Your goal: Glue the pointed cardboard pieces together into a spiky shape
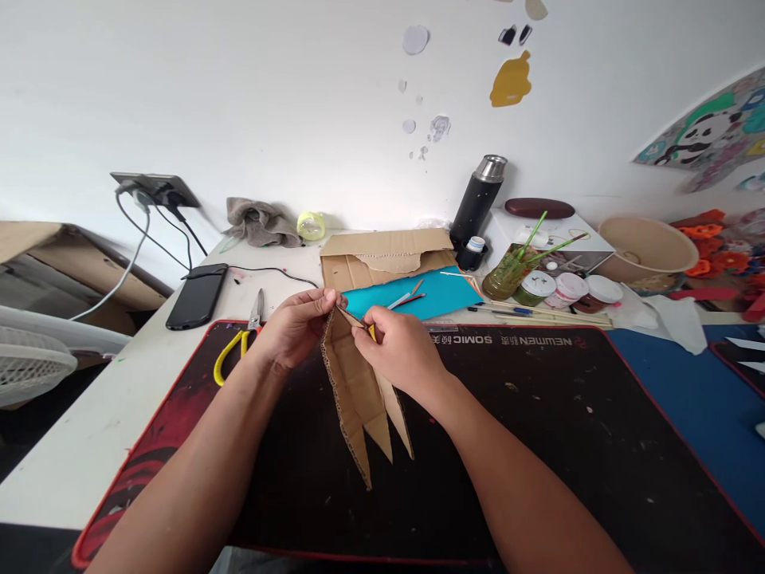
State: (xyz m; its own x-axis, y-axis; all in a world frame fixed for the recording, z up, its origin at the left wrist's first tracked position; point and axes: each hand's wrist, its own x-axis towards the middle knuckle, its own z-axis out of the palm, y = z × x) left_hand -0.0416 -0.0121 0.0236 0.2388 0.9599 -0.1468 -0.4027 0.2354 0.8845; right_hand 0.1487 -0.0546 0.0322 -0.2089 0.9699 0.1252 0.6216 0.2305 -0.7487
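Note:
A brown corrugated cardboard piece (352, 375), folded lengthwise and cut into several points at its lower end, is held above the dark mat. My left hand (302, 323) pinches its top corner between thumb and fingers. My right hand (398, 347) is closed at the upper right edge of the cardboard, thumb and index finger pressed together on it. A small yellow thing (374, 332) shows by the right fingers; most of it is hidden, so its kind is unclear. Scissors (232, 351) with yellow handles lie left of my left hand, partly behind the forearm.
Behind the hands lie a cardboard sheet (388, 243) and blue paper (445, 295) with scraps. A black phone (197, 296) rests at left. A thermos (478, 199), a jar with brushes (505, 271) and paint pots (570, 288) stand at back right. The mat (508, 446) covers the front.

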